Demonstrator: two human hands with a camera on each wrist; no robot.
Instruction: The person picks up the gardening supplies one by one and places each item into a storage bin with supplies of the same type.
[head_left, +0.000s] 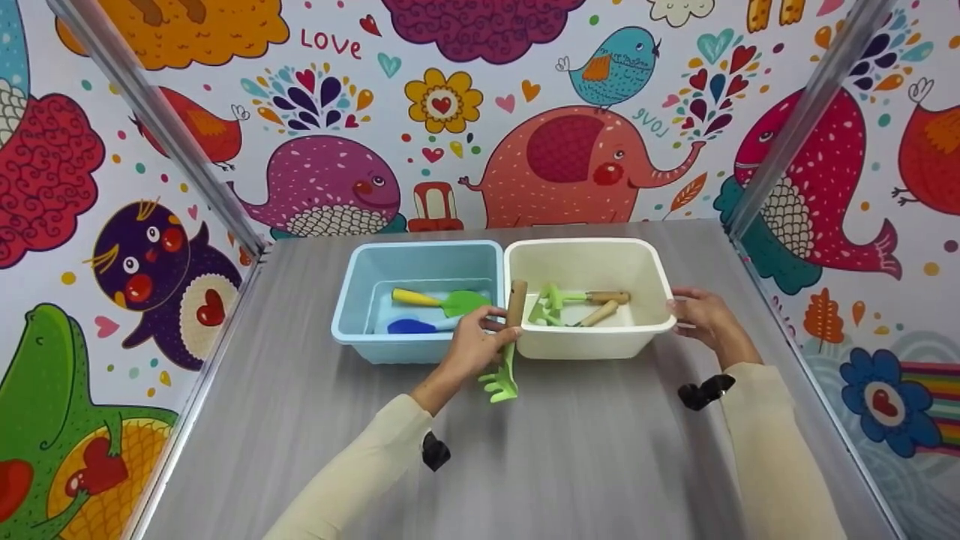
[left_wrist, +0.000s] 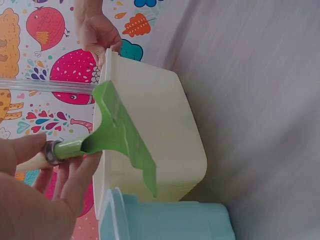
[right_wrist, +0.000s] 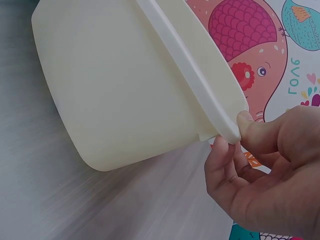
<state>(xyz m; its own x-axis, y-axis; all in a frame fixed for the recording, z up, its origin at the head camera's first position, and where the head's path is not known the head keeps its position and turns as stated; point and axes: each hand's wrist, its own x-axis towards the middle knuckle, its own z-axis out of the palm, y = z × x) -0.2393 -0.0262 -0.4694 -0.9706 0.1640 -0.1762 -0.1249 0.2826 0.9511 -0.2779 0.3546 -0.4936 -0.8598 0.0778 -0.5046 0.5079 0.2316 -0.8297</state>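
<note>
My left hand (head_left: 474, 343) grips a small green hand rake (head_left: 505, 381) by its wooden handle. The rake is held in front of where the two bins meet, tines pointing down and handle up. In the left wrist view the green rake head (left_wrist: 116, 127) shows side-on before the cream bin. My right hand (head_left: 703, 319) pinches the rim of the cream bin (head_left: 589, 346) at its right end; the right wrist view shows thumb and fingers on the bin's corner rim (right_wrist: 200, 90). Inside that bin lie green-headed tools with wooden handles (head_left: 600, 313).
A light blue bin (head_left: 405, 352) stands directly left of the cream one. It contains a green trowel (head_left: 463, 302) with a yellow handle and a blue-handled tool (head_left: 412, 327). The grey tabletop (head_left: 585, 450) ends at a patterned wall (head_left: 450, 45) with metal posts (head_left: 787, 112).
</note>
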